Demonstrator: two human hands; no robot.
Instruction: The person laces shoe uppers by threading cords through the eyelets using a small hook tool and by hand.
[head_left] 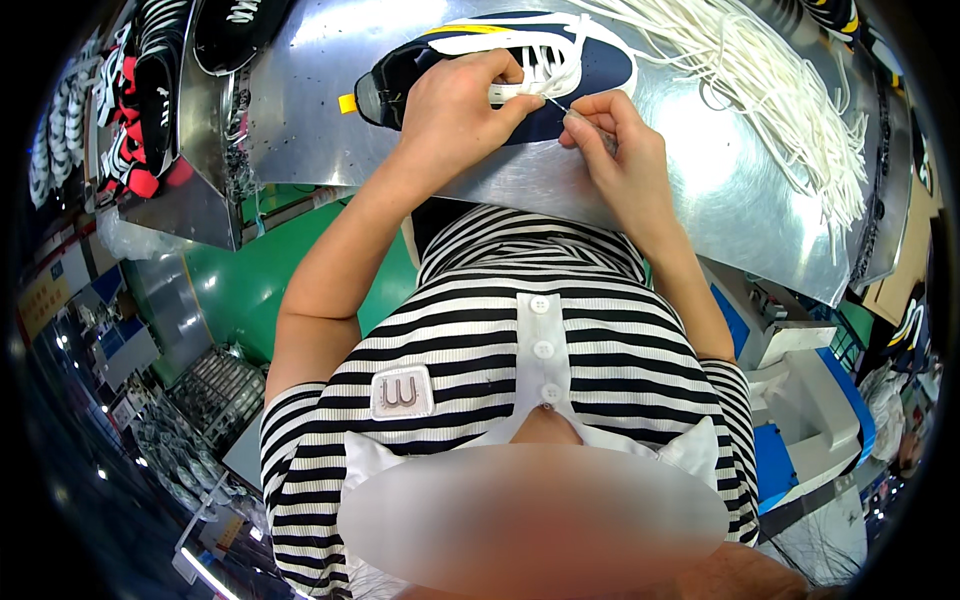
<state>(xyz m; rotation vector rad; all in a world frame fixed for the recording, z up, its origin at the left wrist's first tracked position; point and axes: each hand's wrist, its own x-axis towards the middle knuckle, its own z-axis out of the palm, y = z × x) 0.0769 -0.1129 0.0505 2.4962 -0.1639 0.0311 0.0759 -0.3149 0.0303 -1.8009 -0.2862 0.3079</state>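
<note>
A navy shoe [603,68] with white laces and a yellow stripe lies on its side on the metal table, its toe to the right. My left hand [455,108] rests over the shoe's opening, thumb and forefinger closed on a white shoelace [540,72] by the eyelets. In my right hand [628,155], just beyond the shoe's near side, a thin metal tool [560,107] is pinched between thumb and fingers. Its fine tip reaches the lace at my left thumb. My right fingers hide most of its handle.
Loose white laces [770,110] spread over the right of the metal table [310,120]. A black shoe [232,35] sits at the back left, beside red and black shoes [150,110] on a rack. A grey and blue machine [800,400] stands near my right elbow.
</note>
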